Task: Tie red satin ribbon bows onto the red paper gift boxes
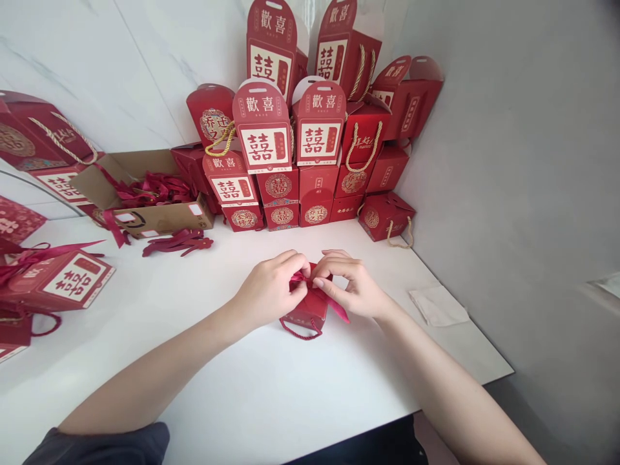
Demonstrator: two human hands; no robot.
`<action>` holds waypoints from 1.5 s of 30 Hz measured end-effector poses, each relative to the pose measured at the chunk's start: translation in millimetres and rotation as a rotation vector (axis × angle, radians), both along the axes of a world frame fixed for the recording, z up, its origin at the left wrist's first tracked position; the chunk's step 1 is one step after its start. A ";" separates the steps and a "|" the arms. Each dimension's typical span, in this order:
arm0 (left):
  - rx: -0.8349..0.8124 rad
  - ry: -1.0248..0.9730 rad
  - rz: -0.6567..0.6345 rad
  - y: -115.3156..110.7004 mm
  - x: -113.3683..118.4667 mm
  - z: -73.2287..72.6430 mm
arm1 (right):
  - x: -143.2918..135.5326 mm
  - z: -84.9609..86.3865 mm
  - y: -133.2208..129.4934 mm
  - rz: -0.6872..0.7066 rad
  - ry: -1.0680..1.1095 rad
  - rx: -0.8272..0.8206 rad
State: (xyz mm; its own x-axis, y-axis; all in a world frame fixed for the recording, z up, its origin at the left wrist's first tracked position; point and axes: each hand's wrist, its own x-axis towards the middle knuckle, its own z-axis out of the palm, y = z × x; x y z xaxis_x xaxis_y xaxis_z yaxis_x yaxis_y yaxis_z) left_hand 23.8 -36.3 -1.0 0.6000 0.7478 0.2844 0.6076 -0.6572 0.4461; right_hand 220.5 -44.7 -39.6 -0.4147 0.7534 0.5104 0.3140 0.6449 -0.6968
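A small red gift box [310, 307] with a dark red rope handle [303, 336] stands on the white table in front of me. A red ribbon [339, 310] lies across its top, one end hanging toward the right. My left hand [278, 284] pinches the ribbon from the left, fingertips closed on it. From the right, my right hand [351, 281] has its thumb and fingers pressed together on the ribbon near the middle of the box top. Both hands cover most of the ribbon, so I cannot tell whether it is knotted.
Red gift boxes [278, 187] are stacked against the back wall. At the back left, a cardboard carton [169, 218] holds red ribbons, with a ribbon bundle [177, 243] before it. More boxes [72, 281] stand left. A white cloth [438, 306] lies near the table's right edge.
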 end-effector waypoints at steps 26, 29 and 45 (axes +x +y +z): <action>-0.529 0.084 0.085 15.4 -27.2 33.5 | 0.2 -8.3 8.9 0.029 0.199 -0.423; -0.705 -0.049 0.064 19.8 -23.9 29.9 | 0.4 -6.9 8.2 0.031 0.195 -0.443; -0.824 0.001 0.024 36.9 -34.1 27.5 | 22.0 9.4 5.9 -0.064 0.068 -0.469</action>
